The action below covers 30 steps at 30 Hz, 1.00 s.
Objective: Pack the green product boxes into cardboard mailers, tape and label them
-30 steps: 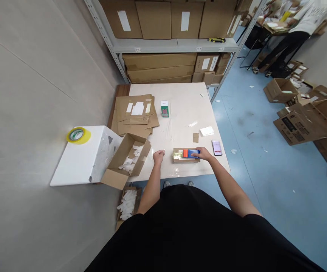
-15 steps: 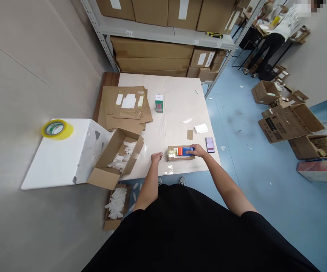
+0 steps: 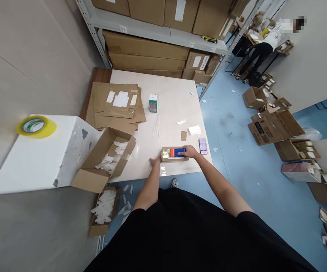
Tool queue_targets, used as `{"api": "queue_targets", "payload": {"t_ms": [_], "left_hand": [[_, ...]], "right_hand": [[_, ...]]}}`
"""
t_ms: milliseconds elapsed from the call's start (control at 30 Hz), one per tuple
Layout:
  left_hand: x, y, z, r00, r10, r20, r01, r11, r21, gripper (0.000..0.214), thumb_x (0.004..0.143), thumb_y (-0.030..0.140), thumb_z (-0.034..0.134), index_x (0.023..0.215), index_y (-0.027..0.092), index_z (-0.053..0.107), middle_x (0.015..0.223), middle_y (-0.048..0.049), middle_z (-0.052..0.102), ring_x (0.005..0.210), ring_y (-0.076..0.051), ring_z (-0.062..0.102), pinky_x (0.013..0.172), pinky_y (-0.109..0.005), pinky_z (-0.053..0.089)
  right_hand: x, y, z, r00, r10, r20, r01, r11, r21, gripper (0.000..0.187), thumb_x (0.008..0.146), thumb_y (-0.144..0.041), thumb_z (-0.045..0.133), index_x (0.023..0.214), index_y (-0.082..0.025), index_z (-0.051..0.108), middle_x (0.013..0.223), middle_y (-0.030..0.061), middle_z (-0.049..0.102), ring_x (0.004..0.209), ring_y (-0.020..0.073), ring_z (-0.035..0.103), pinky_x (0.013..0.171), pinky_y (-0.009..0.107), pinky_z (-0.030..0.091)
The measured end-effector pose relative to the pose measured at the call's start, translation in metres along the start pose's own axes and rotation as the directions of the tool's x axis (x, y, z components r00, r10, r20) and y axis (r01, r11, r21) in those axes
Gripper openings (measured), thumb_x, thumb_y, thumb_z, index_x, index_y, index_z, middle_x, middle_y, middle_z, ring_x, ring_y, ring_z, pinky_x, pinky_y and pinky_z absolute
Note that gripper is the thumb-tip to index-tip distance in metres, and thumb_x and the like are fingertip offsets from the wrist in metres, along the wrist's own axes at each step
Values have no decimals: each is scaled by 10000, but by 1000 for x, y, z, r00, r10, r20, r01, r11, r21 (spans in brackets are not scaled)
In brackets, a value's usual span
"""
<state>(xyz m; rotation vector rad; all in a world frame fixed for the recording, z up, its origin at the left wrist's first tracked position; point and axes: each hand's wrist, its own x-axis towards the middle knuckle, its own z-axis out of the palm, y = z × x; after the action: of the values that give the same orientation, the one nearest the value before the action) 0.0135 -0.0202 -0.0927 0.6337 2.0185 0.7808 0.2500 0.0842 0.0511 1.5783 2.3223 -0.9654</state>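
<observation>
A small cardboard box (image 3: 175, 159) lies lengthwise near the front edge of the white table (image 3: 140, 151). On top of it rests a blue and orange tape dispenser (image 3: 177, 152), with shiny tape at its left end. My right hand (image 3: 189, 151) is closed around the dispenser's blue right end. At the box's left end, my left hand (image 3: 155, 162) grips its side, the fingertips partly hidden. A phone (image 3: 203, 146) lies just right of my right hand. Behind the box are a small brown cardboard piece (image 3: 183, 136) and a stack of white labels (image 3: 194, 130).
A green and white box (image 3: 153, 103) stands farther back, beside flattened cardboard (image 3: 98, 113). Left are an open carton (image 3: 91, 179) with white scraps and a yellow tape roll (image 3: 48, 128) on a white block. Shelving (image 3: 152, 32) borders the back; a person (image 3: 265, 45) stands far right.
My left hand has moved right and now touches the left end of the box; before, it was apart from it. My right hand keeps its hold on the dispenser. The view has shifted slightly.
</observation>
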Motion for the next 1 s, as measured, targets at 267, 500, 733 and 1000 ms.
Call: {"api": "queue_targets", "payload": {"t_ms": [267, 500, 733, 1000], "left_hand": [[-13, 27, -14, 979, 196, 62, -196, 981, -6, 397, 993, 512, 516, 954, 224, 786, 928, -88, 792, 946, -263, 709, 830, -304, 500], [-21, 44, 3, 993, 104, 58, -110, 987, 118, 224, 927, 417, 653, 949, 219, 755, 978, -118, 788, 959, -279, 713, 832, -316, 485], [-22, 51, 23, 992, 110, 63, -120, 973, 196, 252, 951, 403, 604, 1057, 230, 754, 1066, -147, 782, 1040, -319, 706, 891, -365, 484], [-13, 46, 20, 981, 160, 109, -180, 958, 223, 258, 975, 404, 571, 1035, 236, 757, 1061, -124, 789, 1035, -306, 693, 878, -339, 482]], "right_hand": [[22, -7, -2, 999, 31, 8, -29, 986, -165, 584, 843, -790, 693, 911, -215, 768, 960, 147, 780, 941, 305, 709, 687, 322, 452], [38, -10, 5, 994, 102, 43, -95, 986, -136, 631, 755, -787, 778, 943, -184, 777, 951, 177, 782, 907, 319, 733, 677, 330, 493], [14, 63, -25, 976, 216, 15, -213, 970, -114, 572, 754, -700, 828, 937, -160, 783, 1007, 224, 773, 958, 373, 731, 717, 370, 497], [-32, 162, -42, 957, 283, -64, -284, 959, 2, 479, 762, -653, 837, 678, -207, 684, 780, 149, 721, 822, 310, 700, 664, 342, 458]]}}
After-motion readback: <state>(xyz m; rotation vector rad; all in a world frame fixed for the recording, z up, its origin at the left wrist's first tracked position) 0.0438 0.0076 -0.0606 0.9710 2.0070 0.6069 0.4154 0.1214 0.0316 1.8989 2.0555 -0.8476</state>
